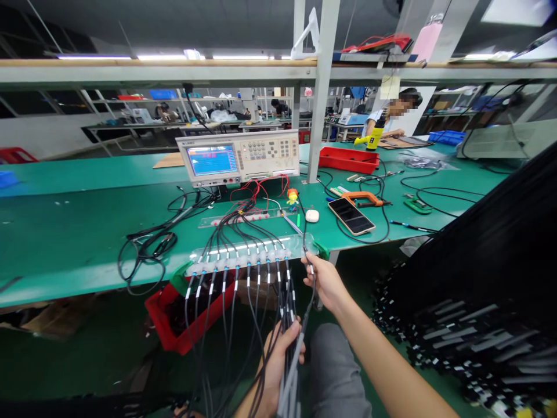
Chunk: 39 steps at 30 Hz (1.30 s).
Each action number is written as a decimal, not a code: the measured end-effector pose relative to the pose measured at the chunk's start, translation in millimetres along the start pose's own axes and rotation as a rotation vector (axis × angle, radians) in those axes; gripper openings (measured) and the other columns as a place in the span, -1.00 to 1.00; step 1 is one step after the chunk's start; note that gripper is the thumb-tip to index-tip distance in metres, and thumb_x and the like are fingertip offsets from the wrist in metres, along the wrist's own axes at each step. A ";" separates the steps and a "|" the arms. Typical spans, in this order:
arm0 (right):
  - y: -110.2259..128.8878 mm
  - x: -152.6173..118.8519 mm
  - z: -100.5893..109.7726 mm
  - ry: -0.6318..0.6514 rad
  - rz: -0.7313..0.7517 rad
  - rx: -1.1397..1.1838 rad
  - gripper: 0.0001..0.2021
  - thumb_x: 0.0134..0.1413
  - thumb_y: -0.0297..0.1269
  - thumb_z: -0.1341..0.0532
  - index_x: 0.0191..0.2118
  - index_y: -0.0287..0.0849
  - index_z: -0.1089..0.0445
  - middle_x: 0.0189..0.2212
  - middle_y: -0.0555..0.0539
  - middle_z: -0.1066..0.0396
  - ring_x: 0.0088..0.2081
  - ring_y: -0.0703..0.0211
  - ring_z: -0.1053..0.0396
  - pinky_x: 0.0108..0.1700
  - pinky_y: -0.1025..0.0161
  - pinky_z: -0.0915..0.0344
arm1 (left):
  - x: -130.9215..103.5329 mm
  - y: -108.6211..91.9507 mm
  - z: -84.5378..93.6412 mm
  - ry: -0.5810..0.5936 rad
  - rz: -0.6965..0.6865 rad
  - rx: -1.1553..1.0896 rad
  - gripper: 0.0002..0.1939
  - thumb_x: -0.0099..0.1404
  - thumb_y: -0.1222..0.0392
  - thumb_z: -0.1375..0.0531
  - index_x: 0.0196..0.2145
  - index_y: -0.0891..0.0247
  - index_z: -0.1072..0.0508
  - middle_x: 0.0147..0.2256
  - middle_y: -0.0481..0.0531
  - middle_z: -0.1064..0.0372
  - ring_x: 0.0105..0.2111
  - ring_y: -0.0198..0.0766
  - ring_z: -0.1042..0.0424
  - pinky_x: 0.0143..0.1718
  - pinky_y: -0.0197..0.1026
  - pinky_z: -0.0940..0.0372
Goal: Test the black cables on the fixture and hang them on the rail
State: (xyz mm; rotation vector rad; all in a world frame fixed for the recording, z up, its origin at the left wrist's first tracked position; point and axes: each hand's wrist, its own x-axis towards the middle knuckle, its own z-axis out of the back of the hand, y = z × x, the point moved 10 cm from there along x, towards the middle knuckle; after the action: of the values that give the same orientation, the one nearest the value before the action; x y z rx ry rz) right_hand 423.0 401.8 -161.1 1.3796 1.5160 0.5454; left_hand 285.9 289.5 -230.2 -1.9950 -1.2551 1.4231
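Clamped on one cable (310, 303): right hand (325, 281), forearm in from 5 o'clock. Left hand (278, 354), at its 7 o'clock, wraps the bundle (290, 380). Cable by jig's (248, 257) right end, long axis roughly 12-to-6. Red bin (160, 325), left hand's 9 o'clock: dark contents, too dim to identify.

Cables (224, 311) look smooth and rubbery, the strip (296, 250) clear plastic (rather glossy), the tabletop (78, 232) smooth.

Left grip (277, 351) holds cable bundle (290, 377); right grip (326, 283), black cable (312, 292).
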 end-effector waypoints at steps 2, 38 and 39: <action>1.9 -0.3 -0.3 -0.003 0.009 -0.008 -0.68 -0.10 -0.06 -0.34 -0.38 -0.27 -0.48 -0.63 0.13 -0.16 -0.64 0.46 -0.09 -0.53 0.41 -0.30 | 0.7 0.1 -0.8 0.007 0.002 0.010 -0.51 -0.12 -0.13 -0.41 -0.33 0.27 -0.48 -0.72 -0.19 -0.34 -0.73 -0.46 -0.27 -0.69 -0.43 -0.20; 9.3 -21.7 -1.9 -0.006 0.110 -0.049 -0.64 -0.20 -0.01 -0.34 -0.41 -0.23 -0.37 -0.63 0.13 -0.22 -0.73 0.51 0.15 -0.70 0.39 0.29 | 1.3 -1.2 0.0 -0.013 0.037 -0.106 -0.48 -0.22 -0.11 -0.46 -0.36 0.25 -0.48 -0.66 -0.21 -0.39 -0.73 -0.43 -0.32 -0.70 -0.40 -0.21; 9.8 -20.5 -2.5 -0.009 0.113 -0.040 -0.64 -0.20 -0.02 -0.34 -0.41 -0.23 -0.38 -0.63 0.13 -0.22 -0.73 0.51 0.14 -0.69 0.40 0.29 | 1.4 -1.1 0.3 -0.015 0.036 -0.105 -0.49 -0.22 -0.11 -0.46 -0.37 0.25 -0.48 -0.66 -0.21 -0.39 -0.73 -0.43 -0.32 -0.69 -0.40 -0.21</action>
State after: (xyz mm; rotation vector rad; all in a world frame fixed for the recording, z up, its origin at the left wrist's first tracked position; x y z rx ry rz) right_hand 423.2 386.0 -144.6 1.4412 1.4183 0.6356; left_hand 285.2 291.2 -230.3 -2.0892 -1.3318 1.4178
